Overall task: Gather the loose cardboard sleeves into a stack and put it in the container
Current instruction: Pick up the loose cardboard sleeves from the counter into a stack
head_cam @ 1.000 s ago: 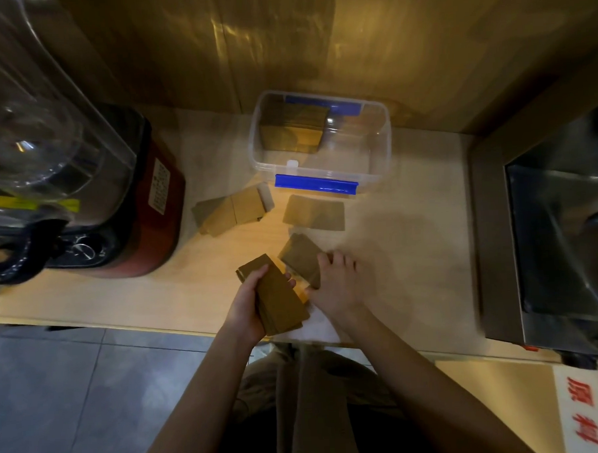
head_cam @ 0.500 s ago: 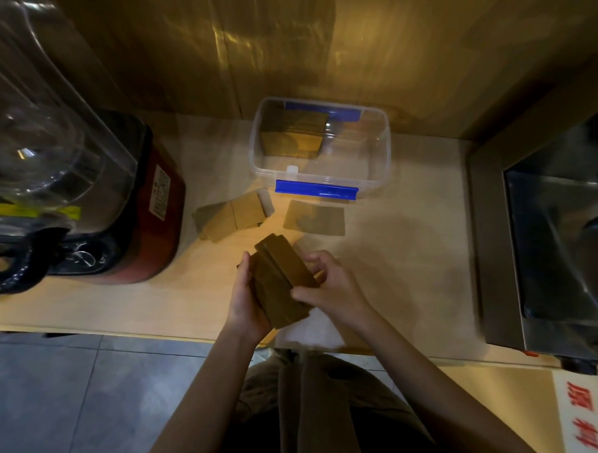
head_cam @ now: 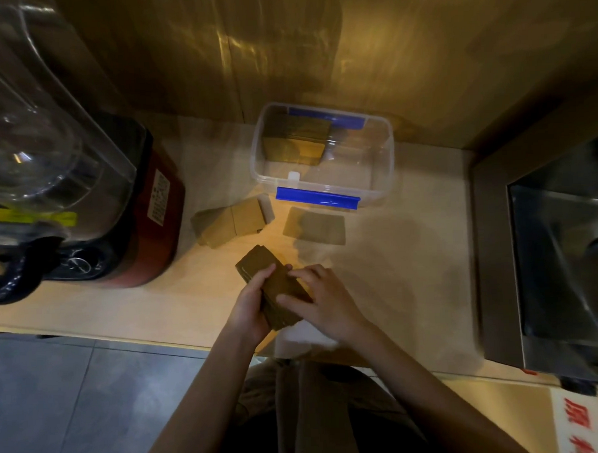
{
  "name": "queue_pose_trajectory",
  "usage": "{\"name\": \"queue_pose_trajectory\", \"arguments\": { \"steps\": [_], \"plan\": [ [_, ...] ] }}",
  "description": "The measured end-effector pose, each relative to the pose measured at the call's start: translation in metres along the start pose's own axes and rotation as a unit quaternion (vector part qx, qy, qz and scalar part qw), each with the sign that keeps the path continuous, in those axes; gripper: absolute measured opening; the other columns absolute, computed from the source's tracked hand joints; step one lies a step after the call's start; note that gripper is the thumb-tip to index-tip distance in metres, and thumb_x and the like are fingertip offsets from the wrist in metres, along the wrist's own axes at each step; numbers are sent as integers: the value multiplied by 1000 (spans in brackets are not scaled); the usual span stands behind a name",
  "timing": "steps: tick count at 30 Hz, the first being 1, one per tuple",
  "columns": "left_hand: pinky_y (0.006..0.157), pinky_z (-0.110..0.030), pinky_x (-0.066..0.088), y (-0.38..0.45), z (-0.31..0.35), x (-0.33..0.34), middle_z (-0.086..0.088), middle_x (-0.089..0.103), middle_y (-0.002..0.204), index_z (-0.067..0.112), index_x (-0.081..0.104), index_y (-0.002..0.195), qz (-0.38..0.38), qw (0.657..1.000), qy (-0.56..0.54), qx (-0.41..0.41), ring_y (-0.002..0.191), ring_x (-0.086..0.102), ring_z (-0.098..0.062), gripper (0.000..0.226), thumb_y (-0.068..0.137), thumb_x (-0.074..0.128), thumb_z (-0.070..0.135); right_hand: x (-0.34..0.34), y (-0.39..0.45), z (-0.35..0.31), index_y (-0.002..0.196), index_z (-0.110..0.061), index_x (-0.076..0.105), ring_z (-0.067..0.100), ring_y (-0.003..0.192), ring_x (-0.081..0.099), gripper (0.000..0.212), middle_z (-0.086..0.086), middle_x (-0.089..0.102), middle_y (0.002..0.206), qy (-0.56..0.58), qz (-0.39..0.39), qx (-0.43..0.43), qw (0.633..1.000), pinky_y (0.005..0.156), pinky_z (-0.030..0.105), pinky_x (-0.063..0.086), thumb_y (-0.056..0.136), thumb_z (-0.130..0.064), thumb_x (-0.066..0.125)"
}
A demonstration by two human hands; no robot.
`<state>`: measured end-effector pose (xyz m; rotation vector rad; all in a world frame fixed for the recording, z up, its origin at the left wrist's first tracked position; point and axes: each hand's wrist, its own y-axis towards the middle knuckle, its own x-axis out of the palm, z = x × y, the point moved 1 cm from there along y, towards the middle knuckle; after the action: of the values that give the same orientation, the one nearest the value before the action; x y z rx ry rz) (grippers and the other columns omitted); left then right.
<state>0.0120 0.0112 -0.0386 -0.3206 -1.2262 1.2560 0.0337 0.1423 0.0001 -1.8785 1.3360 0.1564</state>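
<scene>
A stack of brown cardboard sleeves [head_cam: 263,265] is held above the counter's front edge. My left hand [head_cam: 249,307] grips its left side, and my right hand [head_cam: 325,300] presses on its top and right side. Loose sleeves lie further back: a fanned pile [head_cam: 230,222] and a single flat sleeve [head_cam: 314,225]. Behind them stands a clear plastic container [head_cam: 385,161] with blue clips, open, with a stack of sleeves [head_cam: 295,144] in its left half.
A blender with a red base [head_cam: 153,212] and clear jug stands at the left. A steel sink [head_cam: 563,266] borders the counter on the right. A wooden wall rises behind the container. Grey floor tiles lie below the counter's front edge.
My right hand picked up a loose sleeve from the counter and brought it onto the stack in my left hand. Both hands now squeeze the stack together.
</scene>
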Motion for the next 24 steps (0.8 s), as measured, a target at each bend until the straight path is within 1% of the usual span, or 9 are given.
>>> {"name": "queue_pose_trajectory", "arguments": {
  "steps": [2, 4, 5, 7, 9, 13, 19, 21, 24],
  "plan": [
    [80, -45, 48, 2, 0, -3, -5, 73, 81, 16, 66, 91, 16, 1000, -6, 2, 84, 63, -24, 23, 85, 51, 32, -13, 10, 4, 119, -21, 56, 19, 115, 49, 35, 2, 54, 125, 40, 27, -1, 999, 94, 32, 42, 90, -41, 50],
    [83, -49, 48, 3, -1, -7, -6, 72, 87, 15, 66, 97, 30, 999, -16, -5, 88, 63, -26, 26, 84, 52, 33, -25, 26, 11, 118, -17, 58, 23, 108, 57, 29, 8, 63, 117, -34, 80, -37, 996, 84, 29, 42, 94, -28, 47],
    [83, -49, 48, 3, -2, -8, -6, 72, 89, 14, 66, 99, 36, 999, -20, -9, 90, 63, -27, 28, 84, 52, 33, -30, 36, 14, 123, -16, 55, 25, 110, 58, 31, 11, 64, 118, -84, 99, -53, 990, 86, 31, 42, 94, -23, 46],
    [82, -48, 49, 2, -3, -11, -5, 74, 84, 13, 66, 98, 45, 998, -31, -15, 88, 63, -26, 29, 84, 51, 33, -36, 57, 22, 133, -15, 45, 27, 126, 47, 40, 12, 55, 132, -158, 114, -65, 979, 102, 36, 36, 93, -20, 44],
    [81, -47, 50, 1, -4, -15, -5, 74, 82, 13, 66, 96, 57, 997, -41, -15, 88, 64, -26, 28, 83, 50, 32, -38, 77, 29, 141, -15, 32, 24, 140, 27, 50, 9, 36, 149, -222, 89, -67, 969, 114, 38, 20, 93, -20, 44],
    [83, -49, 49, -1, -6, -20, -7, 69, 94, 14, 65, 98, 77, 996, -47, -14, 91, 62, -27, 28, 82, 50, 33, -37, 100, 42, 147, -16, 13, 25, 147, 2, 61, 8, 10, 159, -344, 32, -53, 937, 118, 43, 5, 95, -27, 42],
    [86, -50, 47, -4, -11, -20, -7, 70, 88, 13, 64, 99, 84, 995, -60, -7, 90, 61, -27, 28, 83, 50, 31, -33, 103, 54, 145, -20, 21, 28, 145, 13, 52, 11, 20, 156, -385, 44, -49, 920, 116, 44, 15, 97, -28, 38],
    [90, -51, 45, -5, -13, -18, -6, 73, 82, 13, 65, 96, 87, 994, -60, -8, 90, 62, -27, 26, 83, 51, 30, -32, 101, 55, 143, -20, 26, 29, 142, 19, 50, 13, 26, 152, -393, 56, -53, 916, 114, 44, 20, 96, -29, 40],
    [87, -50, 47, -8, -13, -15, -6, 74, 82, 13, 66, 94, 83, 995, -53, -12, 89, 62, -27, 25, 83, 52, 30, -37, 99, 53, 139, -18, 33, 30, 136, 28, 49, 13, 35, 145, -377, 55, -64, 922, 111, 42, 24, 93, -29, 46]
  ]
}}
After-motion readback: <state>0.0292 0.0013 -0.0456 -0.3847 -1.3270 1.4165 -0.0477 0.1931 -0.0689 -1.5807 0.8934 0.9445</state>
